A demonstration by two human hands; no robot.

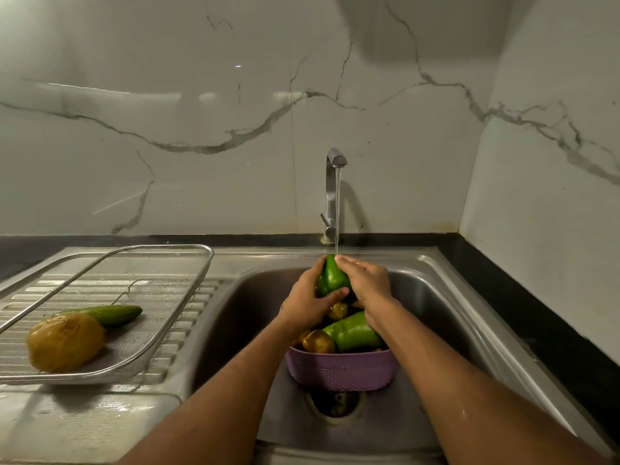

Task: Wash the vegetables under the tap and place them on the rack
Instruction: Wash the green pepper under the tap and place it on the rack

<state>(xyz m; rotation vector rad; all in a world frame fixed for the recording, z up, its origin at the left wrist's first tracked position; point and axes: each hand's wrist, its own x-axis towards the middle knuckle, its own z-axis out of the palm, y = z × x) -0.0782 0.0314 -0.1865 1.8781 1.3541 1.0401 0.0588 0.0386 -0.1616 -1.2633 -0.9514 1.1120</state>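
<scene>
Both hands hold a green bell pepper [332, 276] under the stream from the steel tap [332, 182]. My left hand [307, 297] grips its left side with the thumb across the front. My right hand [367, 283] curls over its right side and top. Below them a purple basket [339, 369] stands in the sink [436, 307] with another green pepper [352, 333] and brownish potatoes [318, 342]. On the wire mesh rack [188, 273] at left lie a potato [65, 342] and a cucumber [110, 314].
The rack rests on the ribbed steel drainboard [188, 317] left of the sink. A drain opening [337, 402] lies under the basket's near side. A black counter edge [523, 297] runs along the marble walls at the back and right.
</scene>
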